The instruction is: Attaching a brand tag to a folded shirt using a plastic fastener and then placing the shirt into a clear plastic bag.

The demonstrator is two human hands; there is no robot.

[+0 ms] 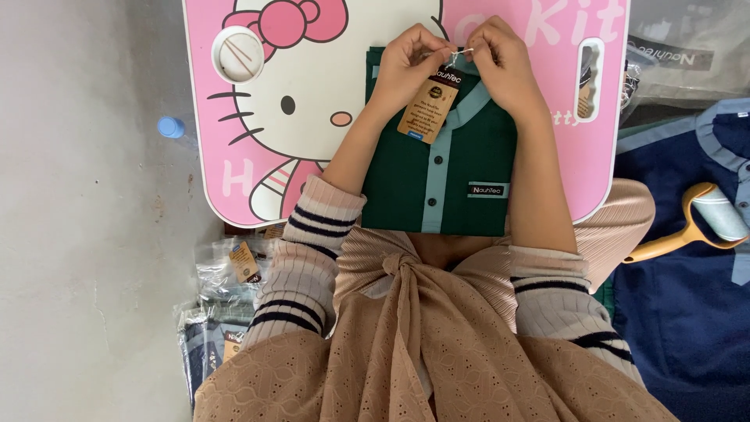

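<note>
Pinching a thin white string (pixel 459 53) between both hands, I see my left hand (pixel 410 56) and right hand (pixel 500 59) closed together at the collar of a folded green shirt (pixel 469 156). Its brown hang tag (pixel 428 109) dangles below, over the pink lap table (pixel 258 117).

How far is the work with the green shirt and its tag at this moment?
Done: the green shirt lies folded and buttoned on the pink lap table; bagged shirts sit on the floor at the left. In hand: the left hand and right hand pinch the white string of the brown tag at the collar. Left: this shirt is not yet bagged.
</note>
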